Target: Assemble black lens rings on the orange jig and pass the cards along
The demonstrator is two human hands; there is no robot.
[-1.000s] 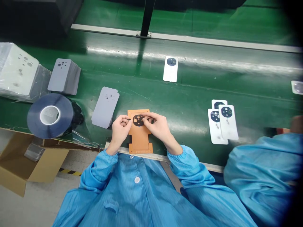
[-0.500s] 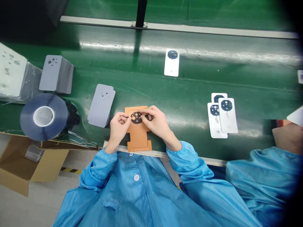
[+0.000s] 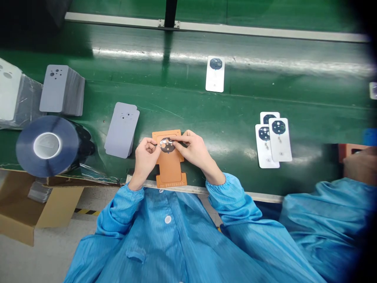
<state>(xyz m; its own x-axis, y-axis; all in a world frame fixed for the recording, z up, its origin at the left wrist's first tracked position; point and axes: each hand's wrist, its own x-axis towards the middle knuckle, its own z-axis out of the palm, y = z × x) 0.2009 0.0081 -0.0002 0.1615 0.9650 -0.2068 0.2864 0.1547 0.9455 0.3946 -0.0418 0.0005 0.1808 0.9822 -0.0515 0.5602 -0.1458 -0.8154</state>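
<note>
An orange jig plate (image 3: pixel 170 167) lies at the near edge of the green belt (image 3: pixel 188 98). Over its upper part I hold a small round disc with several holes (image 3: pixel 166 145). My left hand (image 3: pixel 146 156) pinches the disc's left edge with fingers curled. My right hand (image 3: pixel 193 149) pinches its right edge with thumb and forefinger. The disc catches the light and looks pale grey. Just left of my left hand lies a stack of grey cards (image 3: pixel 121 129).
A roll of dark film (image 3: pixel 47 146) and more grey card stacks (image 3: pixel 61 90) sit at left. White cards with dark discs lie at centre back (image 3: pixel 215 74) and at right (image 3: pixel 273 139). A co-worker's blue sleeve (image 3: pixel 326 212) and hand (image 3: pixel 359 167) are at right. A cardboard box (image 3: pixel 35 208) stands below.
The disc between my fingers has tilted and now reflects light, looking pale instead of black. My view has shifted slightly; the co-worker's hand at right has moved lower.
</note>
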